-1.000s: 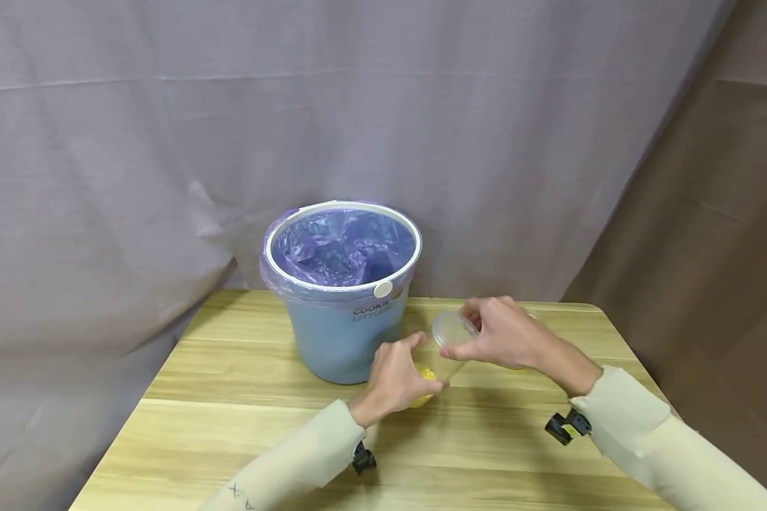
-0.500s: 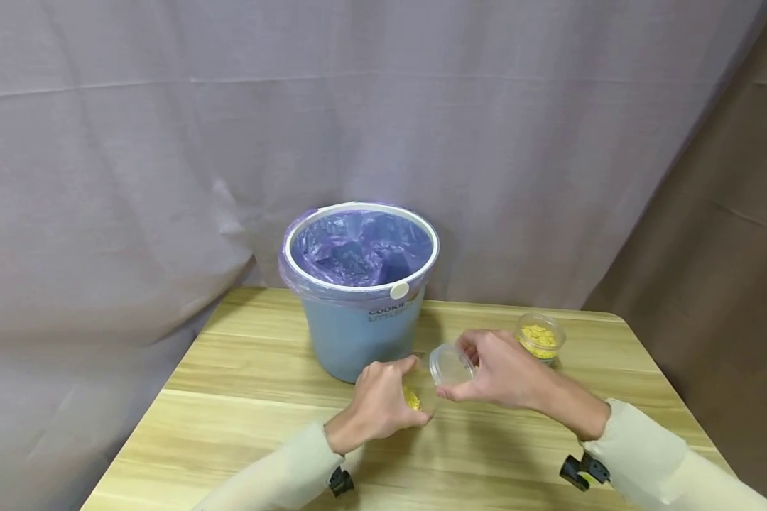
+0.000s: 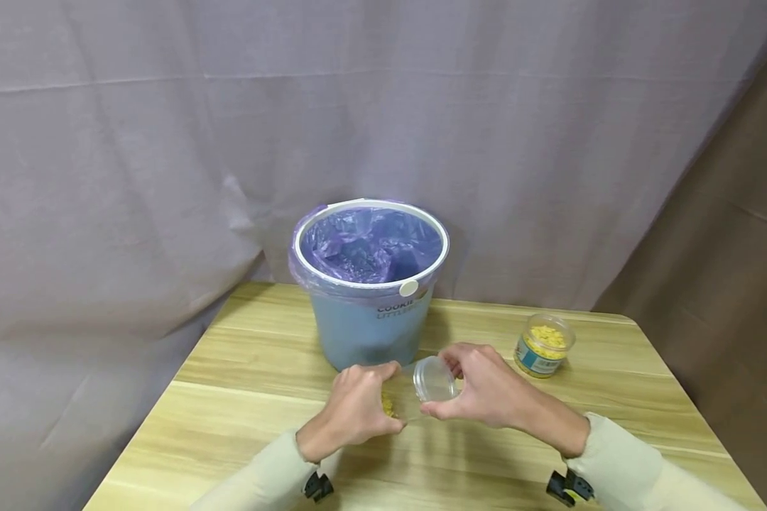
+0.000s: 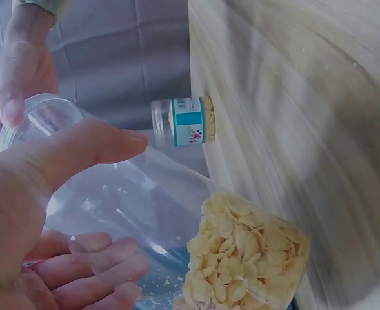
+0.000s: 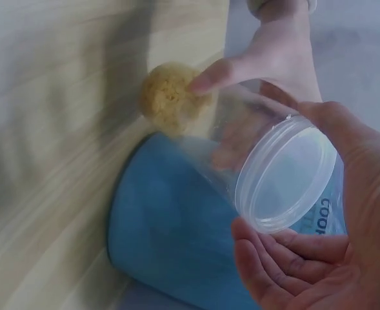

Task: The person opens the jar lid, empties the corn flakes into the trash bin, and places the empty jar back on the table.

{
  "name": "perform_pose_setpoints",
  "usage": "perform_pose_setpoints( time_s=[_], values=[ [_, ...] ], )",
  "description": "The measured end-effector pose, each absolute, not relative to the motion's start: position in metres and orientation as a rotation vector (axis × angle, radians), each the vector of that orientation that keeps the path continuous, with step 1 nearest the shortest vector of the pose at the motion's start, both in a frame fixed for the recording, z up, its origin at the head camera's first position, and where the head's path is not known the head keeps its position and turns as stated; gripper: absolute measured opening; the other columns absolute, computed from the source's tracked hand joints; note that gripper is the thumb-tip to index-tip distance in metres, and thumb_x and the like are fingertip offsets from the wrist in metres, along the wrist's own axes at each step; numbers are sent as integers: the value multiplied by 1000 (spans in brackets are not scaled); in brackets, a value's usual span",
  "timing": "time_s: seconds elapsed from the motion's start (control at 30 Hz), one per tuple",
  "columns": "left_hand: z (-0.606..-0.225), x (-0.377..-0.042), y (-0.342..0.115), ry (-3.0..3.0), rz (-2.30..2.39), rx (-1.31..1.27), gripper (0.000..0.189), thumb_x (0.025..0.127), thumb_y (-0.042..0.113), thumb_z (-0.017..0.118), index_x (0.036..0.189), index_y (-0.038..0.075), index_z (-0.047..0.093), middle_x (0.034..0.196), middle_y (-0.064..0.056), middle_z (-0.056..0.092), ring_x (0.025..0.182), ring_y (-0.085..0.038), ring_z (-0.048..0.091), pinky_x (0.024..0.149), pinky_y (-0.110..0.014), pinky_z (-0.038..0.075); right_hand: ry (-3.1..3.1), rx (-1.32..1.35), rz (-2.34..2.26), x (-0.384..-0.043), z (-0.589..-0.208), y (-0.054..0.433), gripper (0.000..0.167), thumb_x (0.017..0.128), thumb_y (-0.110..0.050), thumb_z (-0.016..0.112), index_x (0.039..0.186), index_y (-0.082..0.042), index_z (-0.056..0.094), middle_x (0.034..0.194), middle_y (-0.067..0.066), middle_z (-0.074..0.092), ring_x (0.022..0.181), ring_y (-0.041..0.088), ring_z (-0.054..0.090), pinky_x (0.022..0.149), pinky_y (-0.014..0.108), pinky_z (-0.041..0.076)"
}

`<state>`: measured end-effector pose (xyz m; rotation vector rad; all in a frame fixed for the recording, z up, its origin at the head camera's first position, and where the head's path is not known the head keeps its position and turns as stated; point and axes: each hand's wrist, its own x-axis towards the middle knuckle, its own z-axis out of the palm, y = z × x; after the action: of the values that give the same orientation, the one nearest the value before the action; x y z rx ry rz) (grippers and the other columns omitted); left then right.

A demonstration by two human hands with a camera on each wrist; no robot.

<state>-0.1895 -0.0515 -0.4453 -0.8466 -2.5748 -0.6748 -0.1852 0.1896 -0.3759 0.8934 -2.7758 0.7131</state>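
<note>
A tall clear plastic jar (image 3: 405, 394) is held tilted over the table, with yellow flakes (image 4: 244, 252) gathered at its lower end. My left hand (image 3: 353, 403) grips the body, thumb on one side and fingers on the other. My right hand (image 3: 486, 387) holds the translucent lid (image 5: 290, 177) at the upper end, its thumb and fingers on opposite sides of the edge. In the right wrist view the lid sits on the jar's mouth. A shorter jar (image 3: 543, 346) with a blue label and yellow flakes stands to the right, untouched.
Behind the hands stands a blue bucket (image 3: 371, 330) with a white rim and a purple plastic bag (image 3: 351, 255) lining it. The wooden table (image 3: 230, 397) ends at a grey curtain (image 3: 518, 142) at the back.
Both hands and the tall jar have moved left and lower relative to the bucket. The shorter jar, earlier hidden behind the right hand, now shows fully.
</note>
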Motion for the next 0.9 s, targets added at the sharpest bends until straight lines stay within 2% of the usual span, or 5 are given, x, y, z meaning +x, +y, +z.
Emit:
perform_pose_setpoints(
  time_s=[0.2,0.4,0.67,0.83,0.9],
  values=[
    [-445,-190,-58,-2594,-658,-855,68,58,32,100,118,11,76,108,-7,83,77,-17,77,69,-26,63,-2793,935,707,-188,-380,186,57,71,-54,93,101,-12,72,89,-8,70,78,8,67,69,18,56],
    [-446,-189,-63,-2621,-640,-865,68,59,32,100,118,8,76,106,-8,83,72,-14,74,67,-27,63,-2702,1093,675,-193,-385,183,58,67,-43,98,106,-14,69,95,-9,68,85,7,66,73,22,61],
    [-447,-188,-69,-2662,-646,-914,72,61,31,99,123,5,75,105,-10,83,69,-8,71,68,-28,64,-2597,1260,502,-189,-387,183,82,62,-33,101,129,-7,62,122,5,69,107,19,69,89,34,66],
    [-446,-187,-73,-2690,-696,-905,75,62,29,99,128,2,73,108,-14,82,56,4,53,67,-22,62,-2590,1314,465,-187,-387,184,92,64,-33,101,141,-6,58,134,7,66,119,24,68,97,39,64],
    [-445,-186,-74,-2690,-703,-898,74,62,28,99,127,3,73,107,-14,82,56,5,51,64,-20,61,-2593,1328,440,-186,-386,186,97,66,-36,101,146,-5,55,140,9,64,125,26,67,101,42,62]
  ],
)
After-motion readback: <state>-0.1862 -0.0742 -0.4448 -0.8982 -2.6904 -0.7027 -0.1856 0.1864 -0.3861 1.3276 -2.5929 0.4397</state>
